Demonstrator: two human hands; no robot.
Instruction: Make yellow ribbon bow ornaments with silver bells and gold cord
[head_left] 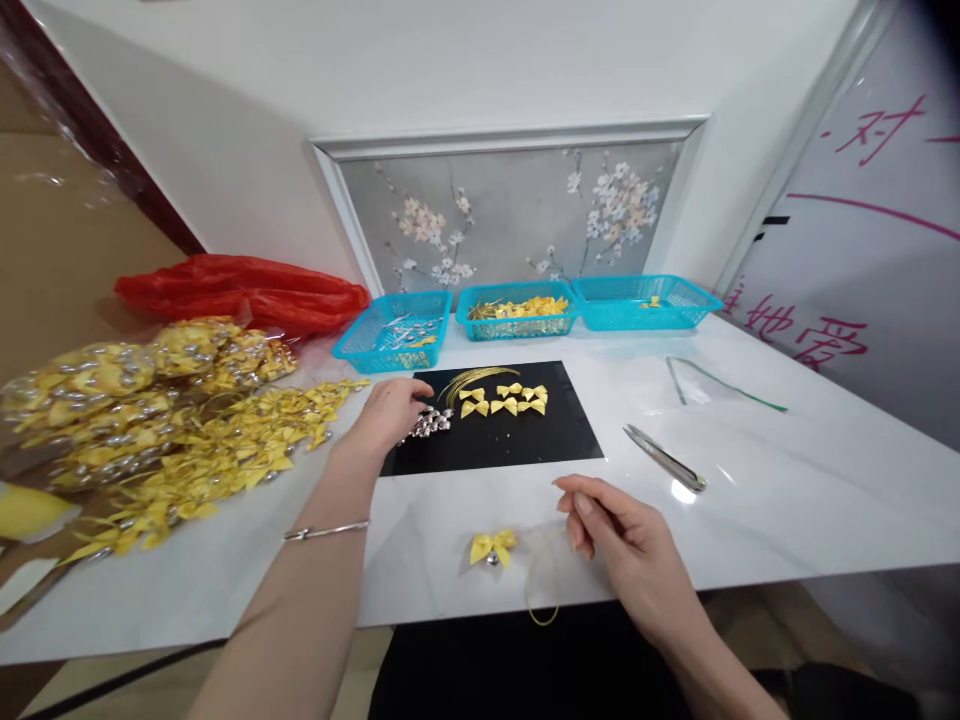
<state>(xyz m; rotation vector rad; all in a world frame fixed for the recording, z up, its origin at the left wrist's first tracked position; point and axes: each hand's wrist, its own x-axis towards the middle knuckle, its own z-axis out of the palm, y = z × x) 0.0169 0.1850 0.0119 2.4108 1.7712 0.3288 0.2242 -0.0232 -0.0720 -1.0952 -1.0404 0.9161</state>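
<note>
My left hand [391, 408] reaches over the left part of a black mat [480, 453], its fingertips slightly apart, just above a small pile of silver bells [431, 423]. On the mat lie several yellow ribbon bows [504, 405] and a bundle of thin gold-yellow cords [480, 376]. Close to the table's front edge, my right hand [611, 525] is closed with thumb and fingers together; whatever it pinches is too small to make out. Left of it are a yellow bow with a silver bell [492, 548] and a looped thin yellow cord [546, 610].
Tweezer-like metal snips [666, 460] and a green strip [727, 380] lie on the right. Blue baskets stand at the back: left [352, 350], middle [517, 326], right [607, 316]. Heaped yellow bow-and-bell strings [217, 470] and a red bag [240, 290] occupy the left.
</note>
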